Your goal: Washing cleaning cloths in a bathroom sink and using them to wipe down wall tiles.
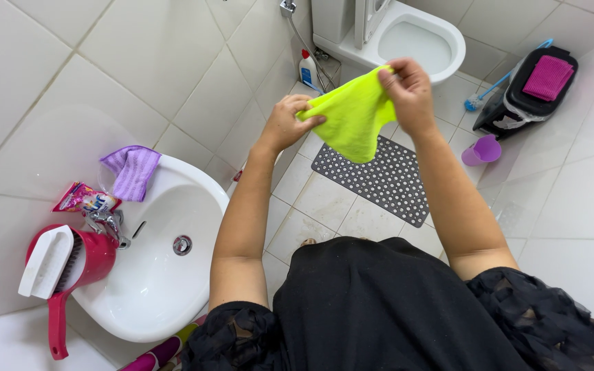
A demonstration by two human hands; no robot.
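Hands hold a bright yellow-green microfibre cloth (pixel 353 113) up in the air, stretched between them above the dark grey perforated rubber floor mat (pixel 379 178). The left hand (pixel 290 124) has its grip closed on the cloth's left corner, fingers curled over the edge. The right hand (pixel 407 93) pinches the cloth's upper right edge, also closed on the fabric, and sits a little higher than the left. The cloth hangs loosely below both hands, its lower part draping over the near edge of the mat in this view.

Taking the mat as landmark: beyond it stands a white ceramic toilet (pixel 417 38) with its seat raised, and left of the toilet a small white plastic bottle with a red cap (pixel 307 69) rests on the floor tiles. Right of the mat sits a small purple plastic cup (pixel 481 151), and farther right a black bucket-like container (pixel 524 99) with a folded pink cloth (pixel 548 77) on top; a blue-handled brush (pixel 489 89) lies beside it, though its head is hard to make out. Left of the mat is a white ceramic washbasin (pixel 166 275), with a purple striped cloth (pixel 132 170) draped on its rim, a pink printed sachet (pixel 84 199) near the chrome tap (pixel 108 223), and a red plastic jug (pixel 87 264) holding a white scrubbing brush (pixel 46 261).
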